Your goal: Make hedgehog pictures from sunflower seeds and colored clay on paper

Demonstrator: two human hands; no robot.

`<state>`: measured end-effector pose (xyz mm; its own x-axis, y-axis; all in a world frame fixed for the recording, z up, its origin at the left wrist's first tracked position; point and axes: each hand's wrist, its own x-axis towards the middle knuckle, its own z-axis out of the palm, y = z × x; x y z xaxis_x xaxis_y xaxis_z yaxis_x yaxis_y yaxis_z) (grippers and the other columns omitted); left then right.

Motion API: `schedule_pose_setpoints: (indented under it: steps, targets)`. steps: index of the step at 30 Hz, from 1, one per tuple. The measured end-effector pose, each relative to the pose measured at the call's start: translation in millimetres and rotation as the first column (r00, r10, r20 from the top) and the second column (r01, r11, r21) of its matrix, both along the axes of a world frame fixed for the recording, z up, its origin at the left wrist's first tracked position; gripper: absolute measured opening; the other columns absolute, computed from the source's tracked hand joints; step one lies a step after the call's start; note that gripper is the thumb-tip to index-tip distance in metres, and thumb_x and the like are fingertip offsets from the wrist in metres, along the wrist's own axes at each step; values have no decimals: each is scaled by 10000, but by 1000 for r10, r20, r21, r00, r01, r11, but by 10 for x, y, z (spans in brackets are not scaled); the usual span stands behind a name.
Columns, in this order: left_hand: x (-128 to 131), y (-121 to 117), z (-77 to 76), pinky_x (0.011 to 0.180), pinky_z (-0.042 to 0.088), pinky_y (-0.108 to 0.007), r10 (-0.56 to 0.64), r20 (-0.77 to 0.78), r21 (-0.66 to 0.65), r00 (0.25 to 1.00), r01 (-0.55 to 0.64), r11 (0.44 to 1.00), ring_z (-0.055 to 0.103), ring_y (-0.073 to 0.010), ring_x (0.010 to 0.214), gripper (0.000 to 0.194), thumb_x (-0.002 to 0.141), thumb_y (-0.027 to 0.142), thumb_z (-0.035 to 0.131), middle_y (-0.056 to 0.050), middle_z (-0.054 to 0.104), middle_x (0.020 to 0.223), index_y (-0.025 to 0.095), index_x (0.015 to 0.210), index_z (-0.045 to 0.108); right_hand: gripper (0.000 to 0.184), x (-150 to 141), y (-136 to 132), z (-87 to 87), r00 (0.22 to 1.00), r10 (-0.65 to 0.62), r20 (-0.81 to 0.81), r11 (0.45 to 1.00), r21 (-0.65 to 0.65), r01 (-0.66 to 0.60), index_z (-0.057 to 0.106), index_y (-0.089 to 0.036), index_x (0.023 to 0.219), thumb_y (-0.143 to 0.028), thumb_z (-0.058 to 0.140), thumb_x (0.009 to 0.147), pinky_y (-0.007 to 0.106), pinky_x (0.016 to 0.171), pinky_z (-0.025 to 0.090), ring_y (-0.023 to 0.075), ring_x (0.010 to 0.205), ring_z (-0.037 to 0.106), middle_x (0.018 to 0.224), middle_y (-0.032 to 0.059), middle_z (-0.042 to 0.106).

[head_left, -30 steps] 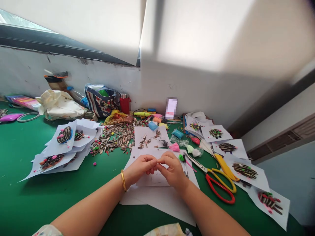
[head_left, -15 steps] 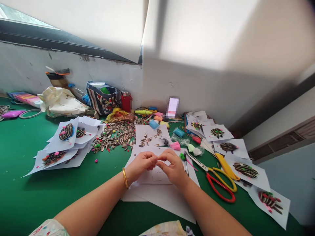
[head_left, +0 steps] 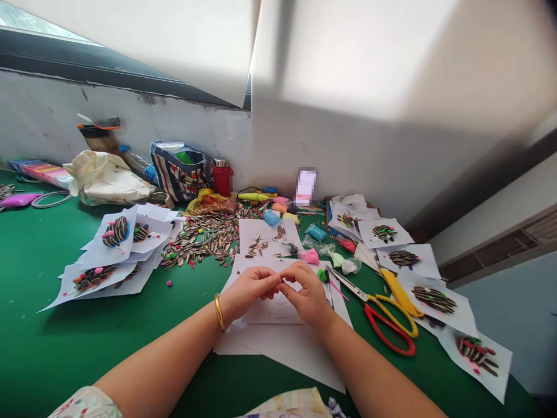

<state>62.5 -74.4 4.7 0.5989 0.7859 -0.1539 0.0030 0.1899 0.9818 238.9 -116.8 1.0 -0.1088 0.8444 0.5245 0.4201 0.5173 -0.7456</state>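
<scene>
A pale, scuffed wall point(head_left: 187, 133) backs the room, with white hanging sheets point(head_left: 326, 58) partly covering the dark-framed window. Below spreads a smooth green table point(head_left: 108, 360); a cream cloth bag point(head_left: 108, 183), a navy-and-white striped bag point(head_left: 178, 177) and a red silver-capped bottle point(head_left: 222, 181) stand along its far edge.

White paper cards bearing striped seeds lie on both sides: a fanned pile of cards point(head_left: 96, 249) on the left, a row of at least 5 cards point(head_left: 463, 318) on the right. In the middle are loose plain white sheets point(head_left: 278, 342), and on them a smaller white sheet with faint drawn lines point(head_left: 270, 317), directly under the hands. A loose heap of striped seeds point(head_left: 206, 238) lies beyond to the left; long steel scissors with red and yellow handles point(head_left: 364, 297) rest to the right.

The bare left hand point(head_left: 250, 293), above a gold bangle point(head_left: 219, 313), and the bare right hand point(head_left: 308, 296) meet over the smaller sheet, both curled into thumb-and-finger pinches. The step looks like fine fingertip shaping or picking; the next move seems to call for a light, exact grip.

Soft pink clay-like lump point(head_left: 310, 256) sits just beyond. Anything pinched is too small to tell.
</scene>
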Motion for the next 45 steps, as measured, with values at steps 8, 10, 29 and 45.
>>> schedule_pose_setpoints:
  steps: [8, 10, 29, 45]
  targets:
    - [26, -23, 40, 551, 354, -237, 38, -4, 33, 999, -38, 999, 490, -116, 588, 464, 812, 590, 607, -17, 580, 635, 139, 711, 639, 157, 4, 7, -5, 999, 17, -29, 1000, -26, -18, 719, -251, 993, -330, 612, 911, 337, 718, 501, 185, 797, 570, 846, 43, 616]
    - [19, -17, 30, 554, 352, -236, 34, 1, 33, 999, -34, 999, 492, -114, 590, 464, 815, 588, 607, -17, 582, 638, 137, 715, 646, 135, 7, 8, -7, 999, -2, -52, 1000, -18, 1, 715, -244, 960, -330, 629, 899, 330, 704, 496, 180, 782, 564, 839, 39, 611]
    - [-4, 12, 2, 554, 314, -229, 56, 30, -7, 998, -56, 998, 414, -89, 573, 379, 749, 494, 730, 28, 507, 604, 138, 722, 602, 221, -3, 6, -12, 1000, 18, 4, 999, -28, -18, 709, -275, 1079, -315, 694, 861, 328, 747, 493, 176, 820, 569, 881, 31, 596]
    - [9, 18, 7, 544, 288, -226, 71, 62, 6, 996, -71, 997, 372, -84, 577, 340, 787, 461, 706, 42, 465, 621, 148, 746, 580, 255, 24, 29, -40, 999, 1, 41, 1000, 29, -2, 674, -271, 1131, -293, 674, 876, 333, 760, 491, 175, 834, 571, 897, 31, 600]
